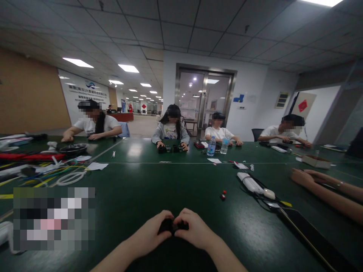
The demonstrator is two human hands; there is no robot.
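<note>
Close in front of me, above the near side of the green table (198, 189), my left hand (149, 233) and my right hand (195, 229) almost meet. Both have their fingers curled round a small black object (173, 227), one hand on each side. Fingers and thumbs cover most of it, so its kind cannot be made out. Whether it is one piece or two is also unclear. Beyond my right hand lies a small red and white item (223, 195).
Power strip (251, 183) with cords and a long dark flat panel (314, 234) lie to the right, near another person's forearms (326, 190). Cables (70, 177) clutter the left. Two water bottles (211, 146) stand across the table, where several people sit.
</note>
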